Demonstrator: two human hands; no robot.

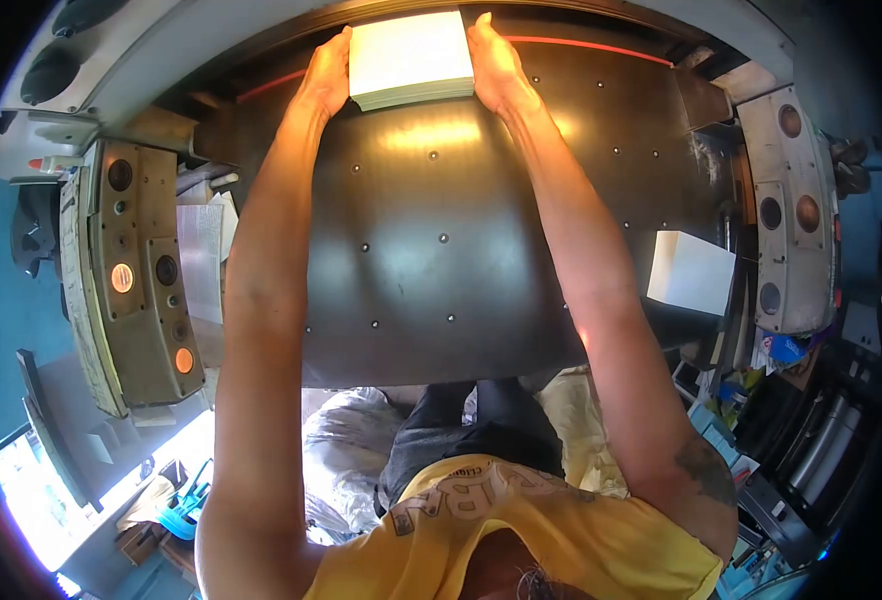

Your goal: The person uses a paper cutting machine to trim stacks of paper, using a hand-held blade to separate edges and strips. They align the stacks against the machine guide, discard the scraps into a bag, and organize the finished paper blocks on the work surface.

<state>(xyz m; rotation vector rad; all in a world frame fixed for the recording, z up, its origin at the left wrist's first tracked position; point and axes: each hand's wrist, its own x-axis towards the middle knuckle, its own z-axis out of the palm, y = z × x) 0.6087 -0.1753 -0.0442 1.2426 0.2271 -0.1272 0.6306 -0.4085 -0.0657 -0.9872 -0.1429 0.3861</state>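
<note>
A thick stack of white paper (411,55) lies at the far end of the dark metal table (411,270), under warm light. Against its left side presses my left hand (331,72), fingers extended along the edge. My right hand (499,68) presses the opposite side, with the thumb side up and fingers pointing forward. Between them the two hands grip the stack, and both arms reach straight out. The stack's far edge is close to the machine's back bar.
Another white paper block (691,272) sits on the table's right side. Control panels with round buttons flank me on the left (141,270) and right (789,210). Paper sheets (201,250) stand beside the left panel. A red line (591,48) crosses the back. Small metal studs dot the tabletop.
</note>
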